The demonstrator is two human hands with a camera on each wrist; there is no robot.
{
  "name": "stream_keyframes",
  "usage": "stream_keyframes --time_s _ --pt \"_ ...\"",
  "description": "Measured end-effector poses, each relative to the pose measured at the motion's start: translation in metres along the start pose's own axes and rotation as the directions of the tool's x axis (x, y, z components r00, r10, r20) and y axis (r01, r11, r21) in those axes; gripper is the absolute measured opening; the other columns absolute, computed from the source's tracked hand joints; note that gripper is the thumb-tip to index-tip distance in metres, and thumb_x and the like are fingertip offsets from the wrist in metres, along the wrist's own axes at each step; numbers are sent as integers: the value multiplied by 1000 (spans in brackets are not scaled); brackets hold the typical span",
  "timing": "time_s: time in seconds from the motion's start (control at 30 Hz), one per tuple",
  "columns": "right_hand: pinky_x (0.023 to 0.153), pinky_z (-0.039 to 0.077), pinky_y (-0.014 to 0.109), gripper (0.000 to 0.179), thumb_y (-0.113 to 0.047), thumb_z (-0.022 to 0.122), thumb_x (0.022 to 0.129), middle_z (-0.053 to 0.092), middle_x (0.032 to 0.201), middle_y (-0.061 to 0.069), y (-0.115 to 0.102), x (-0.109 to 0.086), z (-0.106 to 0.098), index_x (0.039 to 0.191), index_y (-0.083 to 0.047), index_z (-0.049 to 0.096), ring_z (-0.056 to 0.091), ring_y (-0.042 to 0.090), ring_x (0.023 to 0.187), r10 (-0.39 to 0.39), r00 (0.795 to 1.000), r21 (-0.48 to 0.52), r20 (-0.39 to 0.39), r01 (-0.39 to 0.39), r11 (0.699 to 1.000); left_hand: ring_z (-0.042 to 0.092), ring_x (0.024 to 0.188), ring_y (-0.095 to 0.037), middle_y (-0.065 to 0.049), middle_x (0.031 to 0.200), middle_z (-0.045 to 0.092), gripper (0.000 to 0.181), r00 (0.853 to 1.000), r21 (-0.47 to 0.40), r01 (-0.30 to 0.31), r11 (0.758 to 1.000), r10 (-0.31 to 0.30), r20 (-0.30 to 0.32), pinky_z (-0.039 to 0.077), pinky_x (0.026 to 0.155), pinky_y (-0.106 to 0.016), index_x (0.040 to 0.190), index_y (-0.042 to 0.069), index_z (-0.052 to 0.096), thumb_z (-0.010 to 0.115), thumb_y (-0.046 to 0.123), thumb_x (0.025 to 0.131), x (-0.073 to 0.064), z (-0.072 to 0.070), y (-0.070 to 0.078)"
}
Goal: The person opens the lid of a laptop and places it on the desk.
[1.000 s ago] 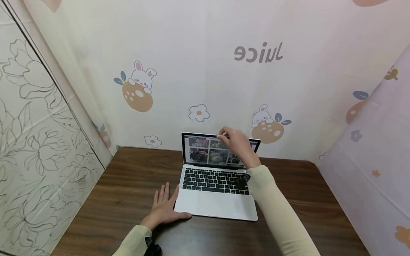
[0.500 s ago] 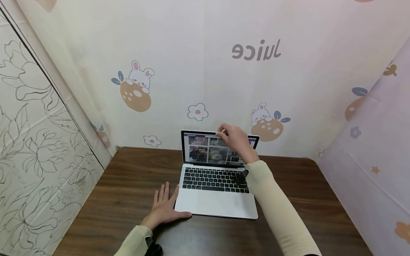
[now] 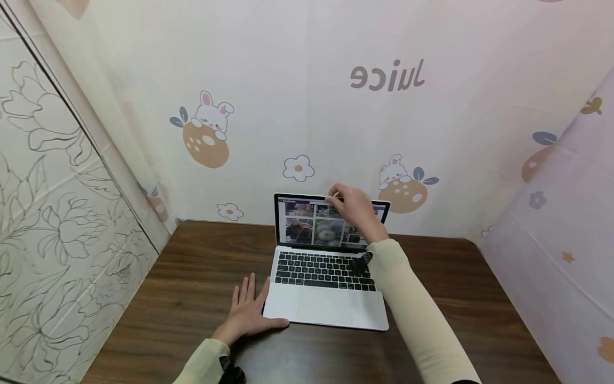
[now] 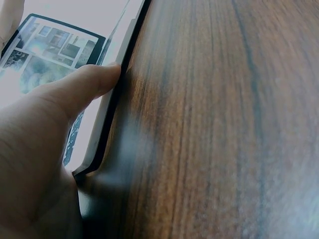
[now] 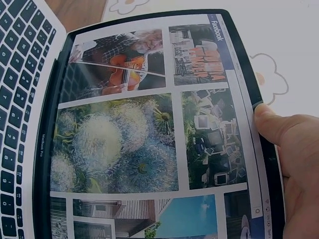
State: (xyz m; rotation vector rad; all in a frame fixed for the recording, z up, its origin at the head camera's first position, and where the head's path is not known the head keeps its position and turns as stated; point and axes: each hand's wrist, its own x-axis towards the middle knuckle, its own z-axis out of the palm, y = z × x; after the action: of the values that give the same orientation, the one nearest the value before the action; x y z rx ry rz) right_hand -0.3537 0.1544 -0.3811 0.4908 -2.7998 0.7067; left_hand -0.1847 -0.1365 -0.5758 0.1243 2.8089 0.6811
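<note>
A silver laptop (image 3: 331,306) stands unfolded on the wooden table, its screen (image 5: 119,144) raised and filled with a page of pictures. At the top edge of the lid, my right hand (image 3: 356,207) pinches the rim, thumb on the screen side and fingers behind; in the right wrist view the thumb (image 5: 274,119) lies on the black bezel. My left hand (image 3: 247,316) rests with spread, straight fingers at the base's front left corner. Its thumb (image 4: 94,79) lies along the front edge in the left wrist view. The black keyboard (image 3: 318,269) is partly covered by the right wrist's gear.
The dark wooden table (image 3: 182,298) extends to both sides of the laptop. Close behind the lid hangs a pale curtain (image 3: 259,106) printed with rabbits and flowers. Further cloth panels (image 3: 62,213) border the left and right sides.
The lid has tilted up slightly, its top edge and my right hand rising a little with it. My left hand stays in place at the corner.
</note>
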Motion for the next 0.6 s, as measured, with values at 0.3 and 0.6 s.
stream_keyframes --time_s 0.3,0.6 --pt "94 55 53 19 -34 61 105 74 122 11 10 1 1 116 -19 66 71 31 111 -33 999 69 14 32 997 -6 160 -40 -20 173 -3 134 1000 -8 -5 1000 5 -14 -8 125 -60 166 24 22 66 94 60 4 6 -3" --pt "87 55 51 18 -28 56 108 71 128 17 10 3 -2 120 -15 61 71 33 106 -49 996 104 70 41 994 -6 160 -41 -21 173 -2 134 1000 -21 -6 1000 6 5 -7 125 -61 166 23 20 65 94 62 -4 -4 3"
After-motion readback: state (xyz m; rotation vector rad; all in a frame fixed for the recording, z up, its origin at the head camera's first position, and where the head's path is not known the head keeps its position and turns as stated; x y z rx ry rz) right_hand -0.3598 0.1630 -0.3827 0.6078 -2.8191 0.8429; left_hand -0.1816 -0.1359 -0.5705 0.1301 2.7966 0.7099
